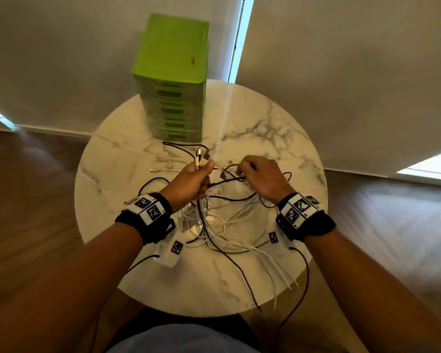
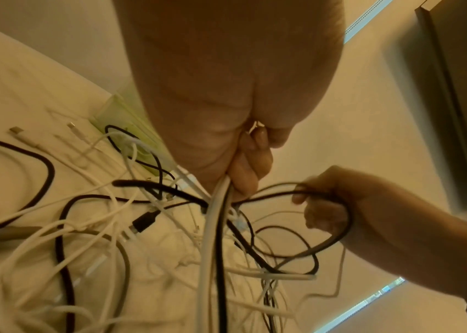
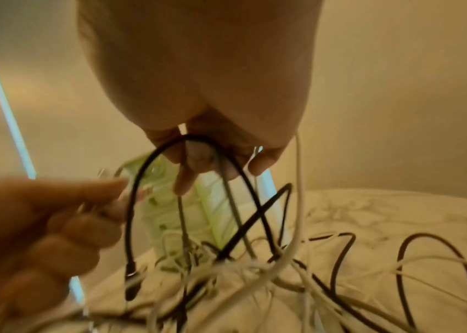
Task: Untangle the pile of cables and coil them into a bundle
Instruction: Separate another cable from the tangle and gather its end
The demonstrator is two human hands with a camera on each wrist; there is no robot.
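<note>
A tangle of white and black cables point(image 1: 229, 225) lies on the round marble table point(image 1: 278, 138). My left hand point(image 1: 196, 179) is raised above the pile and grips a bunch of cable ends point(image 1: 201, 157), whose plugs stick up past the thumb. In the left wrist view a white and a black cable point(image 2: 215, 236) hang down from that fist point(image 2: 243, 166). My right hand point(image 1: 257, 174), just to the right, holds a black cable loop point(image 3: 186, 144) hooked under its curled fingers point(image 3: 197, 157). The same loop point(image 2: 337, 227) arcs round the right hand point(image 2: 329, 202) in the left wrist view.
A green drawer unit point(image 1: 173, 80) stands at the table's far edge, just beyond the hands. Loose white plug ends point(image 1: 163, 161) lie left of the hands. Some cables point(image 1: 265, 271) trail over the near table edge. Wooden floor surrounds the table; pale blinds hang behind it.
</note>
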